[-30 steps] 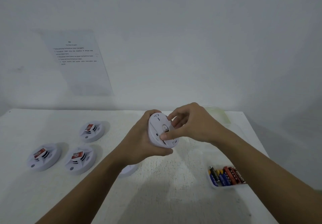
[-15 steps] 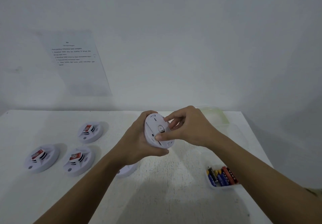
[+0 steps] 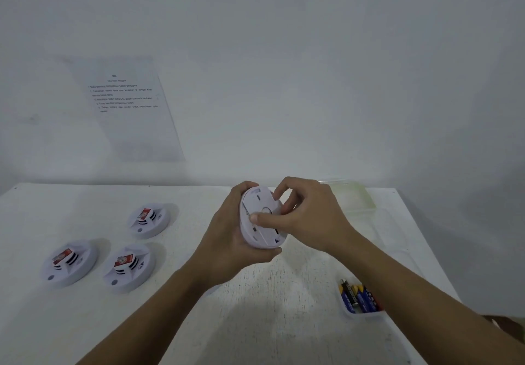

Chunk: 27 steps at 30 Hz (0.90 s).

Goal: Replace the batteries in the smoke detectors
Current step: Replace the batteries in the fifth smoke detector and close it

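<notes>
Head camera: four smoke detectors are in sight. One, the held smoke detector (image 3: 254, 203), is up above the desk (image 3: 284, 330), stood on edge with its flat back facing the camera. The left hand (image 3: 227, 231) cups it from behind, fingers wrapped over the top rim and thumb curled under the bottom edge. The right hand (image 3: 309, 217) pinches it: the thumb tip presses on the back face near the middle, and the bent fingers hook over the upper right rim.

The other three lie well to the left of the held smoke detector: a far detector (image 3: 149, 220), an outer detector (image 3: 69, 262) and a near detector (image 3: 129, 266), each face up with a red label.

One battery tray (image 3: 349, 312) sits below and right of the held smoke detector. The right forearm covers part of it, so the batteries (image 3: 358, 296) show as perhaps three or four. One clear container (image 3: 352, 197) lies just behind and to the right, its outline faint. One printed sheet (image 3: 127, 106) hangs on the wall up and left, with text too small to read.

Compared with half a second ago, the forearm hides more of the tray, and the white piece that showed under the left forearm is now out of sight.
</notes>
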Each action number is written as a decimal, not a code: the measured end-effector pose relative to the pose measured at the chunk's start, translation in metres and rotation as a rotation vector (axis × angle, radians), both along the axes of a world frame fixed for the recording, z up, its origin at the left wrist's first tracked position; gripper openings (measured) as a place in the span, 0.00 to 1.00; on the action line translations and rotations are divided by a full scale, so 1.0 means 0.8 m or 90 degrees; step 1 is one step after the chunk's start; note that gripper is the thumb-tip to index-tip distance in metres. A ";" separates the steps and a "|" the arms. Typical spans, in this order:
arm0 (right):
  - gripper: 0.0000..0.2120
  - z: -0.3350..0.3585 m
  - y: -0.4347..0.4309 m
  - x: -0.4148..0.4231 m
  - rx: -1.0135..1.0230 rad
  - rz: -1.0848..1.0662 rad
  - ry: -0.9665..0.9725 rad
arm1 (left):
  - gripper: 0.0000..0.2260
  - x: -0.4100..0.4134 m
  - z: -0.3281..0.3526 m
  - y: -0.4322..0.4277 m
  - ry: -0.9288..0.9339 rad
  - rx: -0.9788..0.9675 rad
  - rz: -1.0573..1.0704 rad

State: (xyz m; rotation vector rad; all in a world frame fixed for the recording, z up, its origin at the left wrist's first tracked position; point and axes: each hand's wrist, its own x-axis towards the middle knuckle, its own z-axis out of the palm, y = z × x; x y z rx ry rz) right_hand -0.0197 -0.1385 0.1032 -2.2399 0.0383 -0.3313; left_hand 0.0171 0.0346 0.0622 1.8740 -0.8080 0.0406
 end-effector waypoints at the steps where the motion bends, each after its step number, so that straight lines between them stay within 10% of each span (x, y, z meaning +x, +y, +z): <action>1: 0.22 0.001 0.001 -0.001 -0.001 -0.005 -0.002 | 0.35 -0.001 -0.001 0.000 -0.008 0.005 0.001; 27: 0.23 -0.001 0.010 -0.009 -0.071 0.041 -0.165 | 0.36 0.011 -0.011 0.006 0.157 0.049 0.005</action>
